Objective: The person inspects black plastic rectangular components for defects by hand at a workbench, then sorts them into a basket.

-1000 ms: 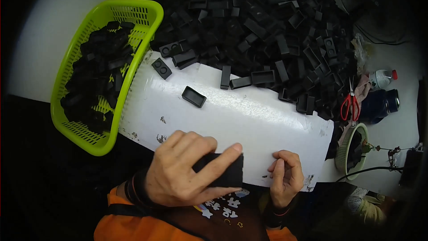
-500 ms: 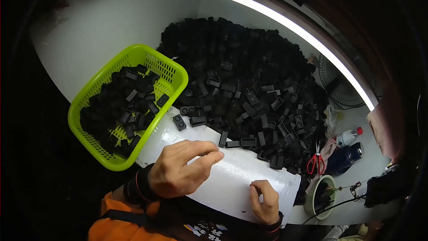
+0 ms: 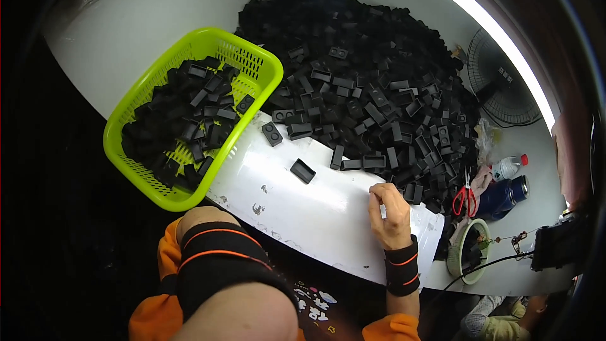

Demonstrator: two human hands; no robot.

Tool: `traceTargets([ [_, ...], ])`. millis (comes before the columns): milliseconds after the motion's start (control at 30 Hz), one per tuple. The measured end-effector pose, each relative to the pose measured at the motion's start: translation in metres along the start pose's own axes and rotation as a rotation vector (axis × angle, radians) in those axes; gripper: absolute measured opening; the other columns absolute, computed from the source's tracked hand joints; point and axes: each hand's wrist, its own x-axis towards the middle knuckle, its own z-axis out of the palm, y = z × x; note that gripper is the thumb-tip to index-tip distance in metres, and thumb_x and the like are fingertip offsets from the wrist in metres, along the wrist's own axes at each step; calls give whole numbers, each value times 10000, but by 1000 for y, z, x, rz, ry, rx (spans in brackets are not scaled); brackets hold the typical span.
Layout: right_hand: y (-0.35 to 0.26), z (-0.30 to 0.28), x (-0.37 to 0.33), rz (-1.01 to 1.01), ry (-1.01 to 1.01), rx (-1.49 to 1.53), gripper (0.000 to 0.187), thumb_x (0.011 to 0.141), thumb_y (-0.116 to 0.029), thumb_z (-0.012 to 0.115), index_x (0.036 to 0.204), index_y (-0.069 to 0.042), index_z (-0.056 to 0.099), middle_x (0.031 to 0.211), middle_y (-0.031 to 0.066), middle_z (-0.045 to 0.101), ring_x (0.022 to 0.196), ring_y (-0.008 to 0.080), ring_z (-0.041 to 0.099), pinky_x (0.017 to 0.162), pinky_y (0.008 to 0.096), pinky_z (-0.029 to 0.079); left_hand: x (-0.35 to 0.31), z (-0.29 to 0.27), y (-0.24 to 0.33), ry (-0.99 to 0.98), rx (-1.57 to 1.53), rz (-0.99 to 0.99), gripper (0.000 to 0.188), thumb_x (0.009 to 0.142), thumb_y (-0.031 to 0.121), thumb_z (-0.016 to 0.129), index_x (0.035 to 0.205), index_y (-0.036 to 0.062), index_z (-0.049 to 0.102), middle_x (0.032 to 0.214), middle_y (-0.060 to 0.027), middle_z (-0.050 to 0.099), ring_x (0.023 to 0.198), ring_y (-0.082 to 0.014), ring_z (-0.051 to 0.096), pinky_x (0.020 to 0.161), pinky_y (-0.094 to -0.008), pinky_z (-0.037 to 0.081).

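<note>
My right hand (image 3: 392,215) is over the white board, close to the near edge of a big pile of black plastic blocks (image 3: 353,76). Its fingers are curled and pinched together; whatever may be between them is hidden. My left forearm, in a black wristband (image 3: 227,256) with orange stripes, is raised large at the lower left. Only a sliver of my left hand (image 3: 203,217) shows past the band, its fingers out of sight. On the board (image 3: 271,183) a single hollow block (image 3: 303,171) lies apart from the pile. A green basket (image 3: 117,151) of similar blocks stands at the left.
At the right are red-handled scissors (image 3: 465,201), a dark blue flask (image 3: 502,197) and a clear bottle (image 3: 507,168) with a red cap. A pale small basket (image 3: 480,271) holds dark pieces. Behind stands a fan (image 3: 502,76); a thin black cable (image 3: 480,269) runs nearby.
My left hand has drawn back from the board toward my body, uncovering the single block. My right hand has moved forward toward the pile. The whole view has shifted.
</note>
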Motion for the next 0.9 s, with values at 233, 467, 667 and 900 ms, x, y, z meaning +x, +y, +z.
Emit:
traceTargets([
  [233, 12, 2, -8, 51, 5, 5, 99, 820, 99, 621, 910, 59, 610, 835, 145, 644, 672, 223, 632, 610, 281, 509, 20, 14, -2, 78, 60, -3, 292, 996, 294, 472, 918, 80, 654, 911, -48, 685, 774, -183, 687, 709, -326, 585],
  [467, 11, 12, 2, -16, 17, 77, 80, 804, 84, 632, 876, 52, 613, 783, 151, 619, 634, 250, 631, 563, 304, 505, 49, 29, 8, 148, 168, 139, 374, 1021, 388, 434, 937, 105, 665, 913, -10, 680, 794, -171, 686, 763, -333, 586],
  [667, 11, -3, -18, 55, 65, 12, 109, 788, 69, 642, 890, 42, 614, 798, 167, 636, 662, 306, 649, 583, 349, 523, 89, 20, -9, -17, -214, 272, 651, 1047, 525, 242, 901, 59, 672, 967, -25, 710, 799, -151, 700, 757, -381, 599],
  [900, 14, 1, -6, 50, 55, 88, 94, 820, 16, 648, 911, 29, 624, 814, 136, 640, 676, 264, 656, 591, 334, 532, 64, -6, -21, -233, -375, 323, 180, 901, 99, 589, 822, -50, 648, 904, -266, 701, 731, -293, 725, 638, -373, 599],
])
